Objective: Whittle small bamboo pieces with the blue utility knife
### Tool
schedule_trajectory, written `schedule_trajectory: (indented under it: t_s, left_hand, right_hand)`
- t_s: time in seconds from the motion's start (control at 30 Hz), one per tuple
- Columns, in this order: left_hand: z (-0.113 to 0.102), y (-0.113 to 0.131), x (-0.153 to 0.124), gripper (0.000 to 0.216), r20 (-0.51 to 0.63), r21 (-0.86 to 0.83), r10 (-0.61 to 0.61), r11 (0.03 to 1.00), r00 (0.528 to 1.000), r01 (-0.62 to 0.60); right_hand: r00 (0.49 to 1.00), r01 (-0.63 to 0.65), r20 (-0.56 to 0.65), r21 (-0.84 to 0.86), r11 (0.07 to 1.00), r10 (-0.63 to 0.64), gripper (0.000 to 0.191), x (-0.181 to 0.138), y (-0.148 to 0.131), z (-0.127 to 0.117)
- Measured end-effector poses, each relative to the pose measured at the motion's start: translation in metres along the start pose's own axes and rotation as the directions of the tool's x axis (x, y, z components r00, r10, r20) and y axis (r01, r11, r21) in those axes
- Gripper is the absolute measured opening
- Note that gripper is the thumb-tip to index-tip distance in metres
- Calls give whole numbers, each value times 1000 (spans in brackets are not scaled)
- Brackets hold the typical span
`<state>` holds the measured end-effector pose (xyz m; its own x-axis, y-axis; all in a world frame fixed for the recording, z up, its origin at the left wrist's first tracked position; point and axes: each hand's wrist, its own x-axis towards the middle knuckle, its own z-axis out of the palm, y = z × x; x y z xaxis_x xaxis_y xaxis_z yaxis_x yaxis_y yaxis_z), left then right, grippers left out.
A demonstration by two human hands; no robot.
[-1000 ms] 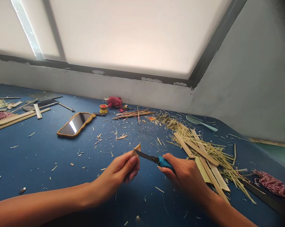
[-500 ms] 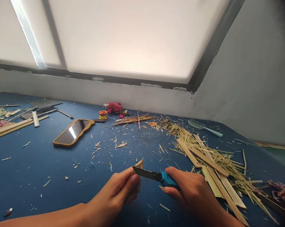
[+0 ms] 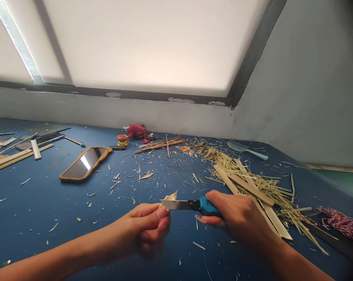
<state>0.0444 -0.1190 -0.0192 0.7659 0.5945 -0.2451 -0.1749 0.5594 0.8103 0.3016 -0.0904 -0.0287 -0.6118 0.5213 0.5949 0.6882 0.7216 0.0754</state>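
My left hand (image 3: 145, 230) is closed in a pinch on a small pale bamboo piece (image 3: 171, 196), whose pointed tip sticks up above the thumb. My right hand (image 3: 237, 216) grips the blue handle of a utility knife (image 3: 190, 205). Its blade lies nearly level, pointing left, with the tip against the bamboo piece just above my left thumb. Both hands hover over the blue table (image 3: 47, 210) near its front.
A heap of bamboo strips and shavings (image 3: 249, 183) lies right of my right hand. A phone in a tan case (image 3: 84, 163) rests at left. Farther back lie thin sticks (image 3: 161, 143), a red toy (image 3: 137, 130), a small gold cup (image 3: 122, 139), a teal brush (image 3: 245, 148). Red-white twine (image 3: 341, 223) sits at right.
The knife blade has swung from a downward slant to nearly level against the bamboo piece. My left hand has curled tighter. The view has shifted slightly.
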Motion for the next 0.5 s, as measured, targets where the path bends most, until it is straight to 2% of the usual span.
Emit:
schedule_trajectory:
  t_s: [0.2,0.33,0.5]
  left_hand:
    - [-11,17,1,23,54,-43,-9,999,999,11]
    - [-17,19,8,20,110,-185,-25,982,994,45]
    - [-23,26,13,17,124,-220,-26,974,992,53]
  right_hand:
    - [999,9,-38,-162,987,-16,44,1,16,-7]
    - [1000,-5,-25,-192,981,1,45,0,24,-4]
    - [999,-27,-47,-212,977,18,46,1,29,-1]
